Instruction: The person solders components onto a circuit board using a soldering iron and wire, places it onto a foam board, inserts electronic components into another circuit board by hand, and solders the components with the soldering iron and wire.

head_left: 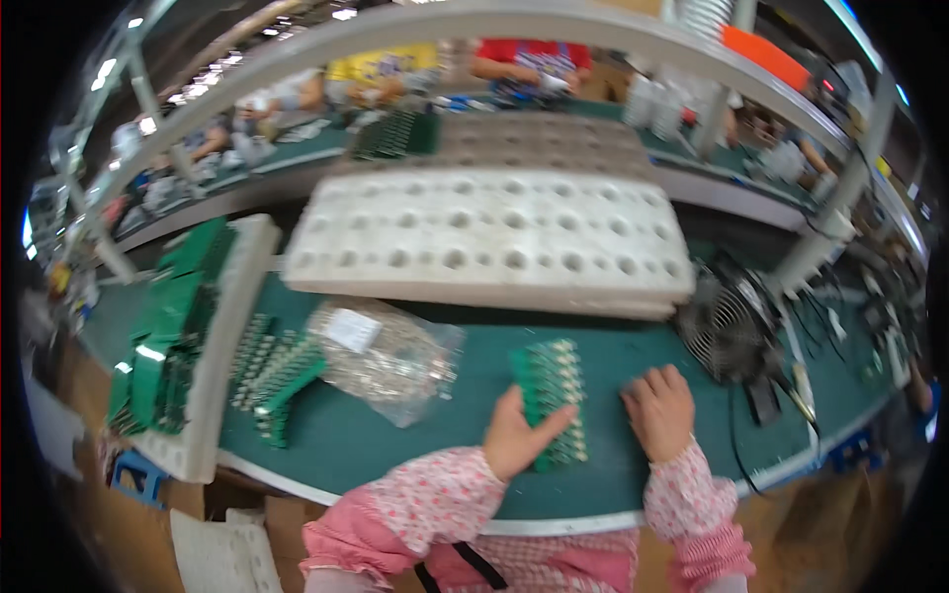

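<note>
A long green-topped workbench with a pale edge [618, 341] is spanned across its middle by a thick white foam slab pitted with round holes [484, 237], behind which a grey-brown holed foam slab [534, 143] is seen. At the left, another white foam slab, set lengthwise [232, 306], is loaded with a heap of overlapping green circuit boards [173, 326]. In front of the central slab, a clear plastic bag of small metallic pieces bearing a white label [390, 371] is laid flat, while a black round-caged fan [727, 331] is stationed at the right. Between bag and heap, a cluster of green strips lined with pale components [282, 376] is spread. Nearest the bench's front edge, a green board carrying rows of pale components [554, 376] is gripped at its lower left by the left hand [509, 435], the thumb laid across its face. The right hand [660, 410] is held apart, just beside the board, its fingers curled; whether anything is enclosed by them cannot be told
</note>
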Motion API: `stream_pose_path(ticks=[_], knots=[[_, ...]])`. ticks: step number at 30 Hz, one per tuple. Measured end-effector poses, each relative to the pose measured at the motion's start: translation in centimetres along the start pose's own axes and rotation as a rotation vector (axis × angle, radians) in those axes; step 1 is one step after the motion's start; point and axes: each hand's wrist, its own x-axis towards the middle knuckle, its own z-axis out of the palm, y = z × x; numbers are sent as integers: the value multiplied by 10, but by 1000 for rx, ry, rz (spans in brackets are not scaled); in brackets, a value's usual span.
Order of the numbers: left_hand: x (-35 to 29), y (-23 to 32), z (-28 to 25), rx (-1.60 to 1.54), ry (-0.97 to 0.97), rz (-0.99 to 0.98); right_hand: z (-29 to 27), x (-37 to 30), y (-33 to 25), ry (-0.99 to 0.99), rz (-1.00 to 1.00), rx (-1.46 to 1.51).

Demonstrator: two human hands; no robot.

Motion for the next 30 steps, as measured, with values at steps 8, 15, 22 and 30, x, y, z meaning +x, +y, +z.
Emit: stream_pose_path(ticks=[8,15,22,30], knots=[[4,4,0,17,31,-13,-2,-1,7,143,143,291],[1,3,3,32,30,-22,-4,-3,5,-34,42,39],[1,4,1,20,38,-25,-2,-9,-3,-52,81,206],[2,2,1,25,18,-34,0,-13,-5,21,48,287]])
